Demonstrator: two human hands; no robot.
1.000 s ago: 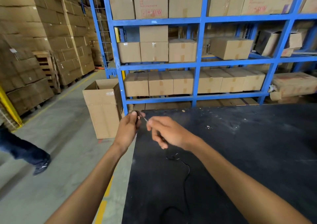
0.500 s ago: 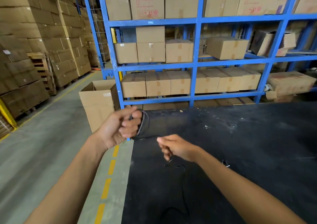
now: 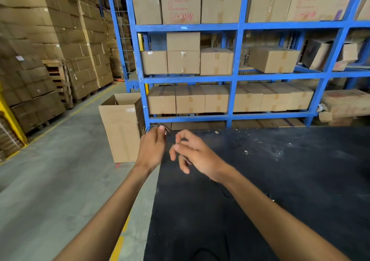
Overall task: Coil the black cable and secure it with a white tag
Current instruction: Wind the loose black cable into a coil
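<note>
head view: a person's two bare arms reach over the far left corner of a black table (image 3: 280, 180).
left hand (image 3: 152, 150): fingers curled round thin loops of the black cable (image 3: 158, 125), held just past the table's left edge.
right hand (image 3: 197, 154): thumb and forefinger pinch a thin strand; whether it is cable or tag cannot be told.
cable tail: lies dark on the table near its near edge.
white tag: not made out.
behind: open cardboard box (image 3: 122, 128) on the floor, blue shelving (image 3: 234, 78) with boxes.
</note>
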